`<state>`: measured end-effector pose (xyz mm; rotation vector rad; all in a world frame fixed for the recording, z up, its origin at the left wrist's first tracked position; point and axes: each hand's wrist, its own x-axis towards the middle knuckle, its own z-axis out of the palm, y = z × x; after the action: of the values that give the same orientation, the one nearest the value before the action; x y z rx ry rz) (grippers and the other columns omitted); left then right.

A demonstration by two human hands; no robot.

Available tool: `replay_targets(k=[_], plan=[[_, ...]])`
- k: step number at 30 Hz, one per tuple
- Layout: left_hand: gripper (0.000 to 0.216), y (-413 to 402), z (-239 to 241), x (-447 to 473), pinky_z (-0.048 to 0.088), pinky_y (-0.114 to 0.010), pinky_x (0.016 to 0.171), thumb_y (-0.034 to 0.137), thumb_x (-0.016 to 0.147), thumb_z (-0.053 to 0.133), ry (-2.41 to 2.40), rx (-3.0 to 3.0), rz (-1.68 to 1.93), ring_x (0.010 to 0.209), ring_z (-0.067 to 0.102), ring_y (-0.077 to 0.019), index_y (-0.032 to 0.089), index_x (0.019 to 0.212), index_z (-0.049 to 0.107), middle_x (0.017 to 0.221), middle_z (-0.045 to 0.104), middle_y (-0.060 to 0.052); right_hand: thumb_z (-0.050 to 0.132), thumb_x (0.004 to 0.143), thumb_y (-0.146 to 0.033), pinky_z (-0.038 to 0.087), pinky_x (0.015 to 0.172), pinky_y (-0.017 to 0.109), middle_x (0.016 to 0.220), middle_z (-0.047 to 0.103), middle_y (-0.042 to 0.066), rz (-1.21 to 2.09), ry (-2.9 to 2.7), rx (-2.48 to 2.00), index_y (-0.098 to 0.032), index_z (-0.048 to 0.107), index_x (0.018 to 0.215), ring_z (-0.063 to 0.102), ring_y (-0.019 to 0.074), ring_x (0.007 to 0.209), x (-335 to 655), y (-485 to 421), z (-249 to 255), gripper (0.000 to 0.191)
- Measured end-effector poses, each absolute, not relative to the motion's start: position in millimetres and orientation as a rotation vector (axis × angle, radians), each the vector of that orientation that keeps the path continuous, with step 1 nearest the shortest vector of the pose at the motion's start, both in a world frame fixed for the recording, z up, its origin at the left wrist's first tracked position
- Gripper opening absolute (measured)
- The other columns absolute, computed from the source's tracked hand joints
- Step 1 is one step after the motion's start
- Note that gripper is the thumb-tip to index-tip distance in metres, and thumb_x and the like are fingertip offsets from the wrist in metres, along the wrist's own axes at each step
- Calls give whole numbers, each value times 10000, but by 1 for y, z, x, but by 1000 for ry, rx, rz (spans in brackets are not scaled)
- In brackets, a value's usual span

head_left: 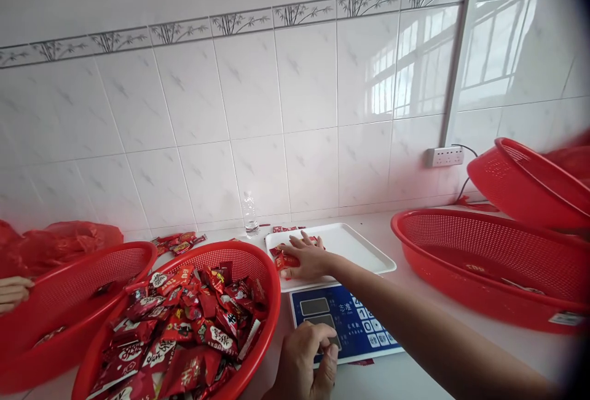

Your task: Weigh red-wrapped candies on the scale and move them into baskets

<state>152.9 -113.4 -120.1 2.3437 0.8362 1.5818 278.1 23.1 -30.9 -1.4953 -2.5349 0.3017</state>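
Spreading fingers of right hand over sweets on tray, ideally pressing lightly; curling fingers of left hand near scale.

"志准" on the scale; "sugar" on a packet.

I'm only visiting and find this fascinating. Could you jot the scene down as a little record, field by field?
Right hand: spread over red packets on the white tray
Left hand: fingers curled, by the blue scale; contact unclear
Left of the scale: red basket heaped with wrapped packets
Right of the tray: larger-looking red basket
By the wall: clear bottle, upright
Far left: another person's hand
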Motion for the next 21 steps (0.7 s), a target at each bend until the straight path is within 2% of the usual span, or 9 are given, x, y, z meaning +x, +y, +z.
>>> replay_targets(k=[3, 6, 8, 14, 21], plan=[[220, -113, -121, 154, 470, -258, 622, 318, 926, 383, 847, 2337, 1595, 615, 581, -139, 219, 957, 577, 668, 598, -3, 431, 727, -749, 162, 964, 681, 1436, 381, 78, 179, -2565, -1464, -405, 389, 1360, 246, 408, 1315, 269, 22, -35, 722], [215, -111, -121, 153, 463, -251, 609, 305, 923, 387, 833, 2359, 1556, 619, 581, -140, 213, 929, 582, 669, 595, -9, 380, 817, -661, 303, 937, 553, 1294, 522, 64, 33, -2558, -1424, -373, 500, 1274, 412, 328, 1191, 268, 22, -35, 552], [199, -111, -119, 151, 461, -249, 611, 277, 920, 392, 818, 2388, 1517, 638, 588, -141, 208, 927, 579, 690, 606, -15, 365, 864, -585, 350, 899, 481, 1216, 565, 72, -56, -2535, -1424, -326, 562, 1200, 467, 292, 1116, 270, 23, -34, 467], [183, -111, -111, 145, 480, -250, 661, 219, 921, 397, 837, 2402, 1444, 720, 617, -147, 194, 910, 578, 770, 647, -34, 473, 864, -470, 391, 786, 326, 1051, 625, 85, -194, -2481, -1479, -240, 618, 1013, 534, 246, 1012, 283, 31, -28, 311], [201, -111, -111, 146, 472, -246, 625, 232, 925, 390, 843, 2391, 1451, 679, 608, -148, 195, 875, 581, 734, 634, -30, 346, 914, -480, 385, 626, 269, 1008, 635, 83, -201, -2338, -1613, -223, 574, 1049, 605, 203, 836, 281, 48, -14, 369]])
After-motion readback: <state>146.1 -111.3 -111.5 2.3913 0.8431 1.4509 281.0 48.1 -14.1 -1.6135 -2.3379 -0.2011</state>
